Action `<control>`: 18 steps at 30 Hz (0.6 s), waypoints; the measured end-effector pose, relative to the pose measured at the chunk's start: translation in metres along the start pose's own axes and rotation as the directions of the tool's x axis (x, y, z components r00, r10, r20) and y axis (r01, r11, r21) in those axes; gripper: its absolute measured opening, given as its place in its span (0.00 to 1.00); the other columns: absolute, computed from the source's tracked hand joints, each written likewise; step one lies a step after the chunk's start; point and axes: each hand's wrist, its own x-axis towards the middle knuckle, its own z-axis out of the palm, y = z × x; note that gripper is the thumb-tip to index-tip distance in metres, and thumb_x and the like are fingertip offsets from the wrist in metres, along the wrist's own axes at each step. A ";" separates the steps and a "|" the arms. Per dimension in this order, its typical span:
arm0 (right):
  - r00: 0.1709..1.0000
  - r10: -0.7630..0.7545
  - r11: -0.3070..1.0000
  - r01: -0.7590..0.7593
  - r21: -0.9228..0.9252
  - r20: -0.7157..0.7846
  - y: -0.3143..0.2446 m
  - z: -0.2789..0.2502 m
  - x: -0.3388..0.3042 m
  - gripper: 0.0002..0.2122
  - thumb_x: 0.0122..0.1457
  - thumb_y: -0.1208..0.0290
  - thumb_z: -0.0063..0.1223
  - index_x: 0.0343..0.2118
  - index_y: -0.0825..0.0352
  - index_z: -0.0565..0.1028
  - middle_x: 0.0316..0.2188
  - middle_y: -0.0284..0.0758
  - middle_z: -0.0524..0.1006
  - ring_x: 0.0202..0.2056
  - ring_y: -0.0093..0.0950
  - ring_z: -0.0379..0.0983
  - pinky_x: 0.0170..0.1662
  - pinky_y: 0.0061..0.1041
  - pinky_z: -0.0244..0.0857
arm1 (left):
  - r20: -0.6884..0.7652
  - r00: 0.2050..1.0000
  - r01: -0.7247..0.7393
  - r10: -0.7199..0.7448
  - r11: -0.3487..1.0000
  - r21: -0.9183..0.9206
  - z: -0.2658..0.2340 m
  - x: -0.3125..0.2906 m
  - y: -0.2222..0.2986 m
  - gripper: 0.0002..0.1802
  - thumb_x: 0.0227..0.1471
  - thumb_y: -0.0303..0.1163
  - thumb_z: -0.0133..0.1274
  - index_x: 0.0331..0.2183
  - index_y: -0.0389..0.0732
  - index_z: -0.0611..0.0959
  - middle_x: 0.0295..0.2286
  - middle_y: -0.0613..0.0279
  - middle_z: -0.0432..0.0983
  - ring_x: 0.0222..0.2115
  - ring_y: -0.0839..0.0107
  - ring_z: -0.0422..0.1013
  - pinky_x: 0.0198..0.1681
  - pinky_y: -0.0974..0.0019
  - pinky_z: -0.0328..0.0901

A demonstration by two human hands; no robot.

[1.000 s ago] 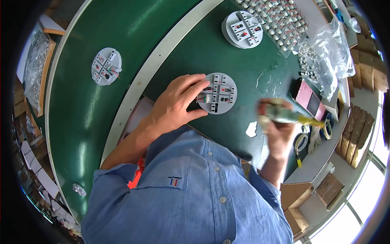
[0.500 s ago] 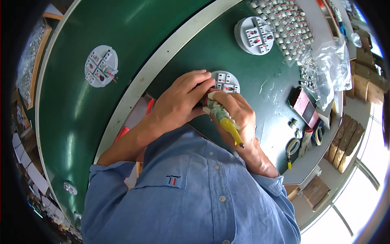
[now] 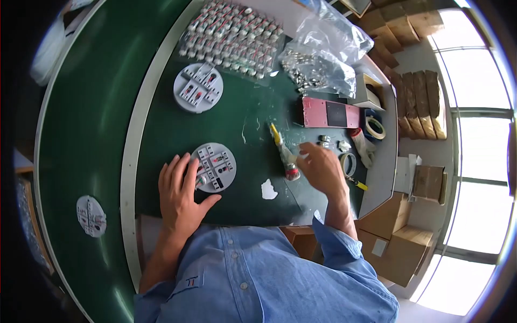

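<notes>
My left hand (image 3: pixel 180 196) lies with its fingers stretched and thumb apart, fingertips at the left edge of a light grey round plate (image 3: pixel 226 171) fitted with small black, white and red parts. Beside the thumb a small silvery part (image 3: pixel 201 182) shows, partly hidden by the fingers. Over the table to the right, my right hand (image 3: pixel 323 169) has loosely bent fingers, with nothing visible in them. Just left of it lies a slim hand tool (image 3: pixel 285 153) with a yellow end, a wrapped pale green body and a red end.
A second round plate (image 3: pixel 198 89) stands farther back, near rows of small motor-like parts (image 3: pixel 231 40). Clear bags (image 3: pixel 328 40), loose metal pieces (image 3: pixel 301 67), a pink-red box (image 3: pixel 318 112) and tape rolls (image 3: pixel 348 164) lie rightward. Another plate (image 3: pixel 91 216) is beyond the pale rail (image 3: pixel 128 177).
My right hand has let go of the tool, which now lies on the table, and has moved right. My left hand has opened out at the plate. The view has turned rightward.
</notes>
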 end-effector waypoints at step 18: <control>0.936 -0.151 0.984 0.111 -0.140 -0.317 0.106 0.029 0.302 0.16 0.59 0.63 0.52 0.41 0.71 0.81 0.39 0.53 0.83 0.39 0.59 0.77 0.44 0.50 0.69 | -0.096 0.994 0.048 -0.047 0.999 0.004 -0.001 0.006 0.001 0.40 0.43 0.44 0.74 0.57 0.39 0.80 0.59 0.54 0.74 0.59 0.53 0.70 0.68 0.45 0.60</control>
